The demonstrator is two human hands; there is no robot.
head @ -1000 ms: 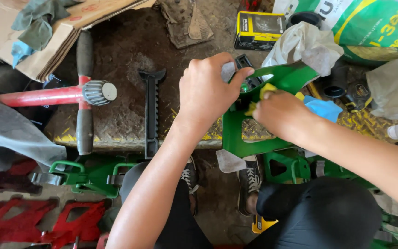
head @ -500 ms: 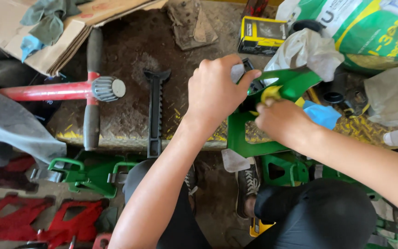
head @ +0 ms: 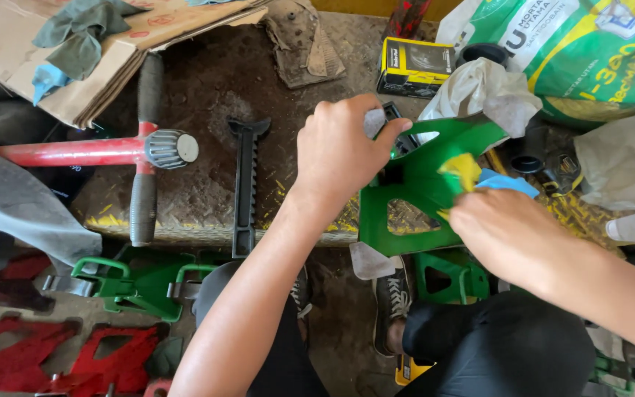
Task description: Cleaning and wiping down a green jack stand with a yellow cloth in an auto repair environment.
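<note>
Since before, my right hand slid its yellow-blue cloth lower on the green stand; left hand pinches its top at the floor's right; wiping looks half done

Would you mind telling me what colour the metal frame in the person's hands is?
The metal frame is bright green, seen clearly in the head view.

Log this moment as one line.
left hand: holds green frame | right hand: presses yellow cloth on frame | black toothed bar: on floor

Two hands, one green stand
</note>
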